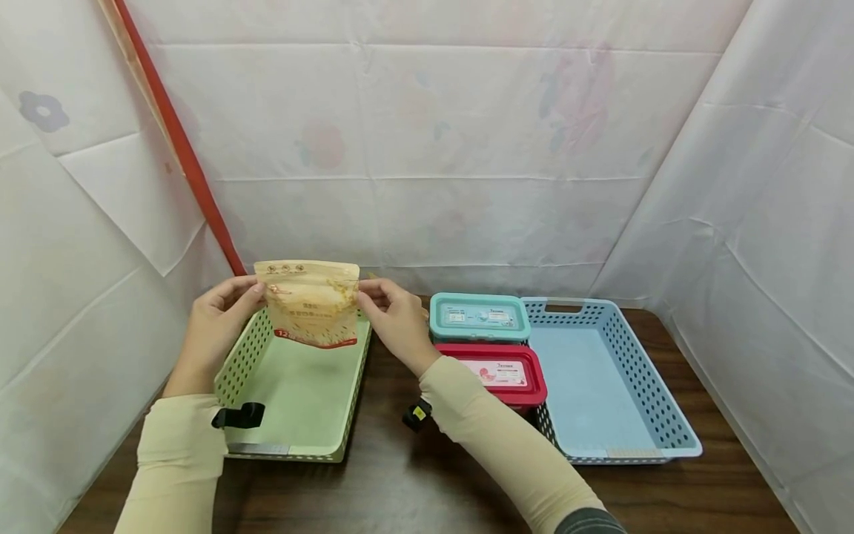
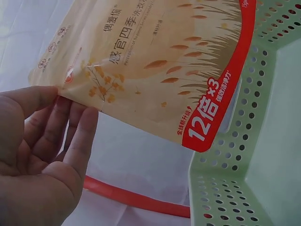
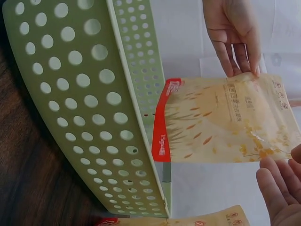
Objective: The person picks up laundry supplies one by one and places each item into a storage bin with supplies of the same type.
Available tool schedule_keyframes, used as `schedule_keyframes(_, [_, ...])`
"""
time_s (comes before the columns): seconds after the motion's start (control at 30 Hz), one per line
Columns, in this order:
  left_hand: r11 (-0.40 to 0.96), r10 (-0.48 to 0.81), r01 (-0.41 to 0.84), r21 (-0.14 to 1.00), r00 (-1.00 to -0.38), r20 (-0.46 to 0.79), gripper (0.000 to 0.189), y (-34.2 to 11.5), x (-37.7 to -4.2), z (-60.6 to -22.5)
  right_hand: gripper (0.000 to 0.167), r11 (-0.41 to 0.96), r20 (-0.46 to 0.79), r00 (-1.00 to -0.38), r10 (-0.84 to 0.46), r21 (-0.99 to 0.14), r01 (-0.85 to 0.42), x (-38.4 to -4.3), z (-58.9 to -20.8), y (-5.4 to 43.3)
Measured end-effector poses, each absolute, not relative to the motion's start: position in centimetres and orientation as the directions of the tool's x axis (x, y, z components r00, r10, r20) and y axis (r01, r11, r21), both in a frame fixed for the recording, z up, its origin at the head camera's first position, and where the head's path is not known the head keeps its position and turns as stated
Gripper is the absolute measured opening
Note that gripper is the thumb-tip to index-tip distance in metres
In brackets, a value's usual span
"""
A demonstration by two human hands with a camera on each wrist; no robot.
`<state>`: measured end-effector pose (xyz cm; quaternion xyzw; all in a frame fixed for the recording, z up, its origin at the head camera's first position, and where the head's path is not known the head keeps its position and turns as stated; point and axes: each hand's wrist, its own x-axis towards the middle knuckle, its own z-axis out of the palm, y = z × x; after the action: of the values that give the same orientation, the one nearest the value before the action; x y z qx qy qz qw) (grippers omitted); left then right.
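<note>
A beige laundry pouch (image 1: 310, 305) with a red band along its bottom is held upright above the green basket (image 1: 293, 411), its printed front facing me. My left hand (image 1: 215, 330) pinches its upper left edge between thumb and fingers. At the opposite edge, my right hand (image 1: 402, 322) grips the pouch near the top corner. In the left wrist view, large characters and "12倍×3" show on the pouch (image 2: 155, 70). The right wrist view shows both hands at its two sides, with part of another beige pouch (image 3: 197, 220) at the bottom of the frame.
Right of the green basket, a teal-lidded box (image 1: 479, 317) stands behind a red-lidded box (image 1: 517, 374), partly covered by my right forearm. A light blue perforated basket (image 1: 657, 393) sits beside them on the dark wood table (image 1: 380, 489). White sheets (image 1: 427, 148) enclose the back and sides.
</note>
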<state>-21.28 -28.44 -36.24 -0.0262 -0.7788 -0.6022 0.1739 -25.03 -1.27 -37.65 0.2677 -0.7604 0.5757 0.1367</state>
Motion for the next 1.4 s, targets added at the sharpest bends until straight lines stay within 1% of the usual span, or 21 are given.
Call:
schedule_keyframes(0.07, [0.264, -0.182, 0.221, 0.939, -0.945, 0.273, 0.031, -28.6, -21.4, -36.1, 0.021, 0.199, 0.507, -0.821, -0.263, -0.804, -0.56, -25.1, -37.7, -1.6])
schedule_keyframes(0.23, [0.184, -0.205, 0.174, 0.967, -0.956, 0.211, 0.032, -28.8, -21.6, -36.1, 0.024, 0.232, 0.484, -0.828, -0.282, -0.803, -0.548, -25.4, -37.7, -2.3])
schedule_keyframes(0.4, [0.243, -0.229, 0.123, 0.962, -0.957, 0.181, 0.036, -29.0, -21.9, -36.2, 0.025, 0.251, 0.463, -0.834, -0.301, -0.805, -0.538, -25.9, -37.8, -2.6])
schedule_keyframes(0.5, [0.284, -0.239, 0.102, 0.953, -0.955, 0.174, 0.038, -29.1, -22.1, -36.3, 0.026, 0.254, 0.467, -0.824, -0.321, -0.796, -0.55, -26.2, -38.0, -2.7])
schedule_keyframes(0.63, [0.302, -0.252, 0.081, 0.95, -0.954, 0.162, 0.039, -29.1, -22.3, -36.4, 0.03, 0.265, 0.458, -0.816, -0.353, -0.788, -0.556, -26.4, -38.3, -2.8])
schedule_keyframes(0.73, [0.299, -0.262, 0.063, 0.952, -0.954, 0.145, 0.041, -29.3, -22.5, -36.6, 0.034, 0.281, 0.412, -0.825, -0.386, -0.799, -0.531, -26.5, -38.5, -2.9])
schedule_keyframes(0.93, [0.311, -0.263, 0.023, 0.95, -0.959, 0.109, 0.05, -29.9, -23.3, -37.2, 0.042, 0.298, 0.302, -0.842, -0.448, -0.837, -0.459, -26.5, -38.9, -3.2])
schedule_keyframes(1.1, [0.387, -0.251, -0.029, 0.922, -0.965, 0.074, 0.054, -29.9, -23.7, -37.6, 0.047, 0.278, 0.235, -0.853, -0.465, -0.877, -0.393, -26.8, -39.4, -3.5])
schedule_keyframes(1.2, [0.416, -0.249, -0.054, 0.908, -0.967, 0.057, 0.054, -29.9, -23.9, -37.9, 0.048, 0.274, 0.213, -0.855, -0.472, -0.887, -0.372, -27.0, -39.7, -3.7])
schedule_keyframes(1.4, [0.393, -0.261, -0.095, 0.915, -0.965, 0.012, 0.054, -29.9, -24.1, -38.5, 0.05, 0.279, 0.193, -0.856, -0.48, -0.891, -0.357, -27.0, -39.9, -4.0])
